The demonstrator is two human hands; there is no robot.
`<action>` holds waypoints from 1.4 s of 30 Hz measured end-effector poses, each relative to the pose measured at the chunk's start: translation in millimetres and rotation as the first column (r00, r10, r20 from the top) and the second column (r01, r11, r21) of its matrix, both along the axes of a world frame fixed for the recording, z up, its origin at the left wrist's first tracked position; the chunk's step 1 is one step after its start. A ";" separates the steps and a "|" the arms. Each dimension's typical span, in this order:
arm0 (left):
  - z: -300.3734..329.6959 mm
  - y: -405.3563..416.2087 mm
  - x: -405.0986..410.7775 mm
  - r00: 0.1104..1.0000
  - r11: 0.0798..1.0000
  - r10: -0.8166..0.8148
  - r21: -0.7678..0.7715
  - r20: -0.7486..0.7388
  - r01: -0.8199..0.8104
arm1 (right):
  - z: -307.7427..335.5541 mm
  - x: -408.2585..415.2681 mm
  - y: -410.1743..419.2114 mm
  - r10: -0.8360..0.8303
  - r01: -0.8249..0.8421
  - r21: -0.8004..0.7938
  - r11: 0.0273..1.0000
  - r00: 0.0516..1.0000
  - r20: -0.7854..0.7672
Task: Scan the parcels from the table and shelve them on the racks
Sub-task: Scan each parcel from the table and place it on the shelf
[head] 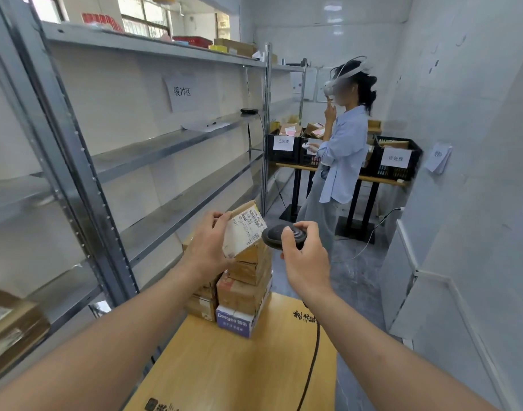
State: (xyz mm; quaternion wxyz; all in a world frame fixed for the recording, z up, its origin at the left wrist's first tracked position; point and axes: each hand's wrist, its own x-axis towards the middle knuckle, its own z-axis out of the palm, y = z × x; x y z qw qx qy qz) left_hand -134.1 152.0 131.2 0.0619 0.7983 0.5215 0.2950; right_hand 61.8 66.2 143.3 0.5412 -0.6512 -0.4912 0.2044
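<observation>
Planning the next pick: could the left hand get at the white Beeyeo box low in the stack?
Probably not now: the left hand grips a labelled brown cardboard parcel, and brown boxes sit on the white Beeyeo box.

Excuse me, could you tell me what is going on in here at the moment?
A person is scanning parcels at a wooden table. Their left hand holds a small cardboard parcel with its shipping label turned towards the black handheld scanner gripped in the right hand. More boxes sit stacked on the table, and the metal rack alongside is mostly bare. Another person wearing a headset stands by black crates further back.
</observation>
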 end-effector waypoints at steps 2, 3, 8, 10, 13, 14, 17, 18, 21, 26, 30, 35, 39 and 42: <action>1.4 -6.0 -5.7 1.000 1.000 -0.003 0.018 -0.005 0.003 | -1.5 0.0 -7.4 0.033 -0.032 -0.020 0.999 0.997 0.064; 2.0 -9.3 -7.9 1.000 1.000 0.001 0.021 -0.012 0.000 | -3.0 -0.1 -10.1 0.050 -0.047 -0.031 0.998 0.995 0.089; 0.7 -27.1 -16.8 0.999 0.999 0.021 0.028 -0.032 -0.020 | -6.0 -3.7 -22.5 0.114 -0.102 -0.077 0.992 0.976 0.187; -1.5 -33.6 -22.1 0.999 0.999 0.026 0.028 -0.042 -0.024 | -6.6 -5.8 -26.8 0.133 -0.120 -0.080 0.990 0.974 0.184; -6.4 -40.7 -31.6 0.997 0.998 0.046 0.033 -0.067 -0.043 | -7.9 -10.1 -32.5 0.150 -0.138 -0.081 0.987 0.973 0.177; -7.4 -43.2 -34.3 0.996 0.998 0.054 0.034 -0.067 -0.052 | -7.9 -12.0 -34.9 0.156 -0.144 -0.081 0.986 0.972 0.174; -8.7 -51.8 -42.7 0.996 0.997 0.069 0.036 -0.053 -0.067 | -9.2 -19.4 -41.1 0.192 -0.179 -0.088 0.980 0.967 0.165; -9.2 -55.5 -46.2 0.996 0.997 0.075 0.033 -0.048 -0.074 | -9.5 -22.6 -43.3 0.205 -0.192 -0.090 0.977 0.965 0.161; -11.6 -69.4 -58.9 0.994 0.994 0.106 0.028 -0.035 -0.105 | -10.7 -35.6 -49.2 0.237 -0.228 -0.076 0.971 0.962 0.138; -16.0 -90.5 -90.8 0.979 0.979 0.203 -0.017 -0.008 -0.204 | -11.1 -73.8 -53.4 0.296 -0.293 -0.049 0.955 0.952 0.078; -14.1 -106.4 -125.5 0.948 0.948 0.317 -0.003 0.017 -0.317 | -12.6 -118.4 -53.5 0.328 -0.329 -0.028 0.944 0.944 -0.035; -7.6 -130.8 -184.2 0.905 0.906 0.423 -0.034 0.049 -0.422 | -11.2 -193.4 -51.6 0.346 -0.354 -0.037 0.935 0.928 -0.135; -7.1 -159.4 -244.5 0.843 0.842 0.537 -0.068 0.032 -0.535 | -15.6 -266.8 -60.7 0.370 -0.396 -0.078 0.915 0.901 -0.227; -9.3 -187.9 -297.7 0.796 0.793 0.606 -0.093 0.018 -0.602 | -17.5 -320.0 -75.7 0.418 -0.448 -0.098 0.889 0.880 -0.226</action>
